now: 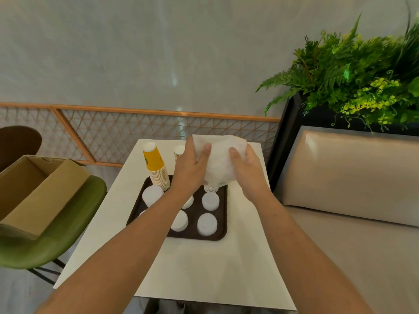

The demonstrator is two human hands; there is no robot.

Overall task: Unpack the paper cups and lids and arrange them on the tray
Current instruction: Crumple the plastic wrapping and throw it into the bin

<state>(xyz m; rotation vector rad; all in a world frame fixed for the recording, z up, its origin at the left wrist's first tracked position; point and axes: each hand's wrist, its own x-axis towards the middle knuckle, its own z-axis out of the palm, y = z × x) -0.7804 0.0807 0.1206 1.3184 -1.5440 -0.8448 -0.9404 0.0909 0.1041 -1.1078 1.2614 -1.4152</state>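
The left forearm (127,245) and the right forearm (294,234) reach in from the bottom edge over a white table (204,268). A beige padded bench (351,234) runs along the table's right side. On the left, a green chair (56,234) carries an open cardboard box (34,191).

A dark brown tray (223,223) sits on the far half of the table. Above its far right corner, the left hand (192,168) and the right hand (247,171) both grasp a white plastic wrapper (221,159), thumbs pressed on its near face. The base of a white cup stack (210,189) shows under it.

An upside-down yellow cup stack (155,165) stands at the tray's far left corner, with a second cup stack (179,152) half hidden behind the left hand. White lid stacks (207,224) fill the near part of the tray, some partly covered by the left forearm.
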